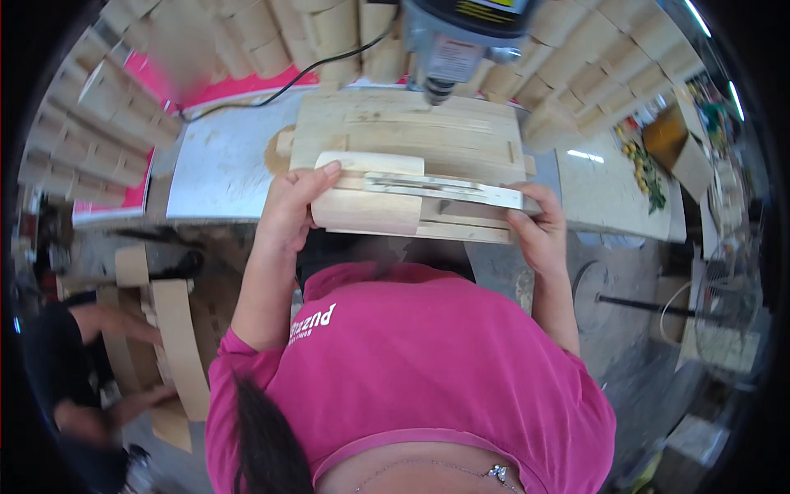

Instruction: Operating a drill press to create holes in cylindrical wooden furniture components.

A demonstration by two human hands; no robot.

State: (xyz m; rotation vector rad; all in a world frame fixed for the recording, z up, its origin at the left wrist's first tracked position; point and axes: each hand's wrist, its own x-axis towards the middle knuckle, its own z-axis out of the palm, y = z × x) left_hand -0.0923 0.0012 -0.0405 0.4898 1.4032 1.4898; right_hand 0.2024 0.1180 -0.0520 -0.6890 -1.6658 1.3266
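Note:
My left hand (292, 202) is closed on the left end of a pale, rounded wooden piece (368, 212), its thumb lying over the top near a lengthwise groove. My right hand (539, 224) grips the right end of a long, narrow, silvery bar (485, 194) with a slot along it. The bar's left end lies over the groove of the wooden piece; whether it sits inside the groove I cannot tell. Beneath both is a flat wooden board (403, 128) with raised strips. The chuck of a drill (439, 89) hangs above the board's far side.
Stacks of rounded wooden pieces (82, 156) line the table's back and left, with more (609, 74) at the right. A black cable (288, 86) crosses behind the board. At lower left, another person's arms (123, 321) reach into a cardboard box (181, 346).

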